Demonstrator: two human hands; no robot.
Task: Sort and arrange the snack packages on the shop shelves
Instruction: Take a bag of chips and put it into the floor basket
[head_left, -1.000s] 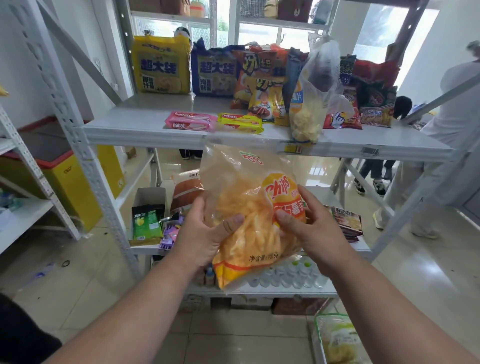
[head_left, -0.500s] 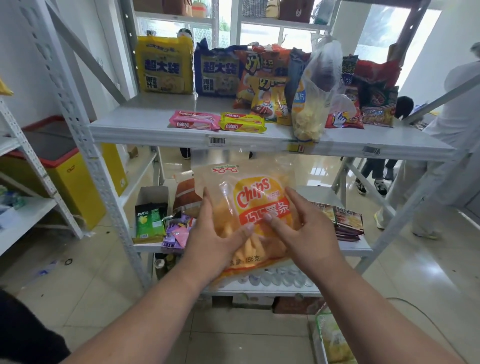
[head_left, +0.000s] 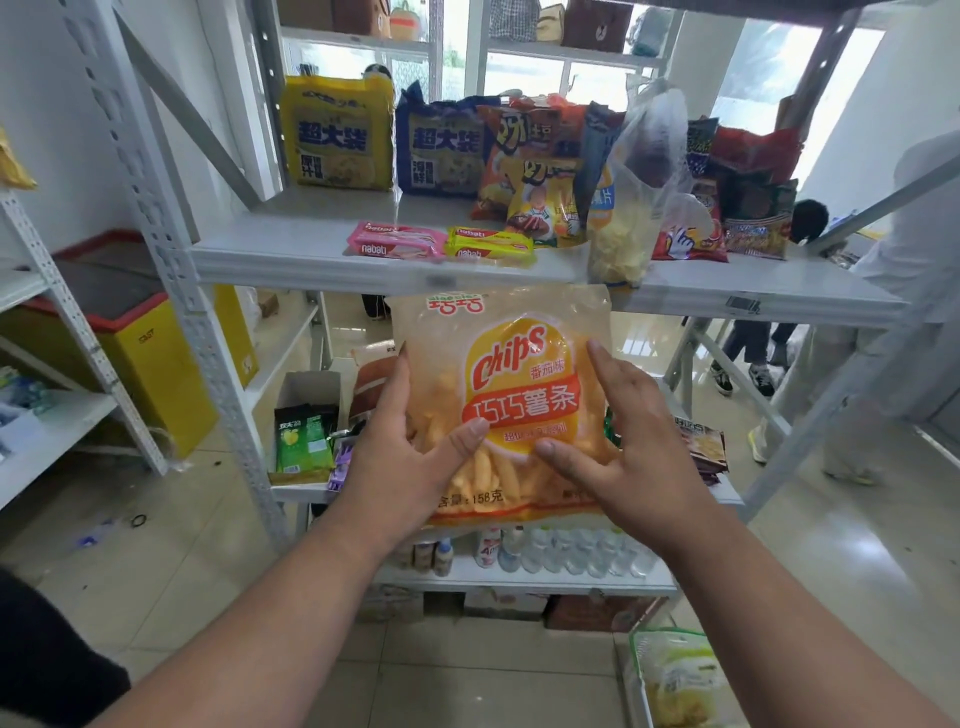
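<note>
Chips bag (head_left: 511, 410) sits upright between your two hands, label facing you, its top edge just below the front lip of the upper shelf (head_left: 291, 249). Your left hand (head_left: 400, 457) grips the bag's left side, thumb pressed on the front, fingers (head_left: 392, 387) wrapped behind. Your right hand (head_left: 631, 452) holds the right side, thumb on the front panel, fingers spread along the edge. On the upper shelf, pink wafer pack (head_left: 397, 240) and yellow wafer pack (head_left: 489, 243) lie flat side by side, touching, near the front. Behind them stand a yellow noodle pack (head_left: 337, 140) and a blue noodle pack (head_left: 447, 148). A clear bag of crisps (head_left: 631, 208) stands at the shelf's front edge, to the right.
</note>
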